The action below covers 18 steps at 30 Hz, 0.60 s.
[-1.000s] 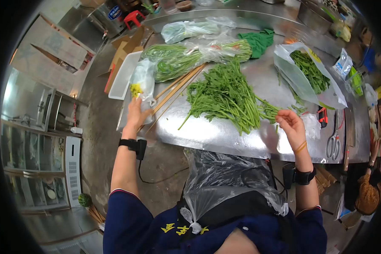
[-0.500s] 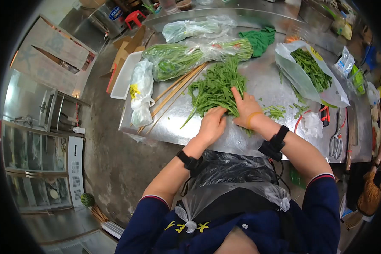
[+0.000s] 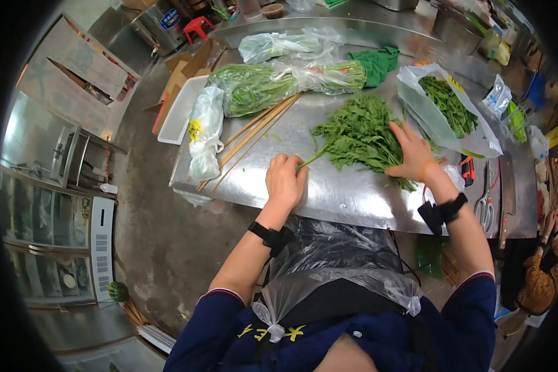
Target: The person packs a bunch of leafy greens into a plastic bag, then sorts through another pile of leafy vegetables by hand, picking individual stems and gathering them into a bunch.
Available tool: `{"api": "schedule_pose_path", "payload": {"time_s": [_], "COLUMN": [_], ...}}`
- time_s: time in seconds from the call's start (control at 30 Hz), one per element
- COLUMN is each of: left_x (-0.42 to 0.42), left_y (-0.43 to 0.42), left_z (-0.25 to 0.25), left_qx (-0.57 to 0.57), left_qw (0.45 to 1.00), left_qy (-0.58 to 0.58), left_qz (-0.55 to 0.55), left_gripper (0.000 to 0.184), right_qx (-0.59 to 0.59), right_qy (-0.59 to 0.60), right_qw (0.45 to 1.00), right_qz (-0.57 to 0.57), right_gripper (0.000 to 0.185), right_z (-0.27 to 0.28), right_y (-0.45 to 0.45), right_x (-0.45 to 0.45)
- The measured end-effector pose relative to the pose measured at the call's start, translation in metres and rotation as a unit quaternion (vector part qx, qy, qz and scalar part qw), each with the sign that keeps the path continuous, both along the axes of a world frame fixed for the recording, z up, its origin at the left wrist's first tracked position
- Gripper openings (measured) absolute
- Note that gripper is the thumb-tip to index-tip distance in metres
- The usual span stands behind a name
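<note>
A loose heap of leafy greens (image 3: 359, 133) lies on the steel table, cut stems toward the right. My left hand (image 3: 285, 181) is closed at the heap's left, fingers pinching the end of a single green stem (image 3: 313, 157) that runs out from the leaves. Against the heap's right side rests my right hand (image 3: 413, 154), its thumb and fingers spread apart over the stem ends. Beyond the heap, a plastic-wrapped bundle of long greens (image 3: 260, 90) lies across the table. To the right, an opened plastic bag (image 3: 418, 118) holds more cut leaves.
Thin wooden sticks (image 3: 251, 141) and a knotted plastic bag (image 3: 204, 133) lie at left beside a white tray (image 3: 183, 111). A green cloth (image 3: 378, 64) sits behind. Scissors (image 3: 485, 211) and a long knife (image 3: 507, 192) lie near the right edge. Another person's hands (image 3: 550, 222) show far right.
The greens have shifted right with my right hand and now cover the cut pieces there. My left hand has moved left, away from the heap, with a stem at its fingertips.
</note>
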<state>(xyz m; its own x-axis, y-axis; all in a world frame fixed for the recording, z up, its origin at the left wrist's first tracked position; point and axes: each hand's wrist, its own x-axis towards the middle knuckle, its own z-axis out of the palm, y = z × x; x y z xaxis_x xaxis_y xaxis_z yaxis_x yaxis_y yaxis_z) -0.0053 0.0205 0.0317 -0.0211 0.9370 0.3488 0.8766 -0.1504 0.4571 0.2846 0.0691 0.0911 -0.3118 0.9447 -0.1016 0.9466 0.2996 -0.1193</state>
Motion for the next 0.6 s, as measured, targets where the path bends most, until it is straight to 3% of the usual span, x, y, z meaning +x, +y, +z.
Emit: {"api": "schedule_pose_path", "payload": {"time_s": [0.07,0.1,0.13,0.17,0.2,0.23,0.27,0.33,0.37,0.4,0.47,0.53,0.6], "left_x": [-0.009,-0.014,-0.019,-0.024,-0.026,-0.021,-0.013,0.005,0.012,0.019,0.025,0.028,0.032], "left_y": [0.003,0.005,0.004,0.0,-0.006,-0.013,-0.021,-0.031,-0.036,-0.04,-0.046,-0.053,-0.057], "left_z": [-0.012,-0.012,-0.01,-0.001,0.009,0.019,0.027,0.039,0.042,0.045,0.046,0.041,0.045], "left_qx": [-0.017,-0.027,-0.025,-0.134,-0.232,-0.247,-0.248,-0.254,-0.263,-0.262,-0.261,-0.261,-0.266], "left_qw": [1.0,0.999,0.999,0.931,0.765,0.71,0.711,0.647,0.643,0.631,0.613,0.607,0.614], "left_qy": [-0.023,-0.04,-0.042,-0.338,-0.599,-0.656,-0.655,-0.709,-0.707,-0.711,-0.715,-0.711,-0.702], "left_qz": [0.005,0.014,0.014,-0.017,-0.046,-0.061,-0.063,-0.122,-0.135,-0.168,-0.212,-0.241,-0.243], "left_gripper": [0.018,0.019,0.019,0.015,0.012,0.01,0.01,0.015,0.015,0.018,0.021,0.025,0.023], "right_qx": [0.158,0.204,0.207,0.096,-0.018,-0.079,-0.136,-0.241,-0.243,-0.206,-0.159,-0.279,-0.262], "right_qy": [0.164,0.229,0.227,0.342,0.446,0.511,0.572,0.6,0.612,0.581,0.569,0.622,0.618], "right_qw": [0.973,0.951,0.951,0.934,0.888,0.849,0.801,0.749,0.74,0.782,0.803,0.721,0.726], "right_qz": [0.037,0.036,0.038,-0.037,-0.11,-0.112,-0.114,-0.14,-0.132,-0.088,-0.078,-0.129,-0.15], "right_gripper": [0.082,0.061,0.061,0.048,0.035,0.026,0.02,0.021,0.021,0.022,0.022,0.021,0.02], "right_z": [0.003,0.01,0.009,0.006,0.003,0.001,0.001,0.009,0.005,-0.004,-0.001,0.009,0.011], "right_y": [-0.018,-0.03,-0.042,-0.056,-0.067,-0.076,-0.083,-0.094,-0.099,-0.102,-0.114,-0.126,-0.137], "right_x": [0.009,0.01,0.013,0.018,0.018,0.009,-0.006,-0.042,-0.06,-0.073,-0.091,-0.097,-0.096]}}
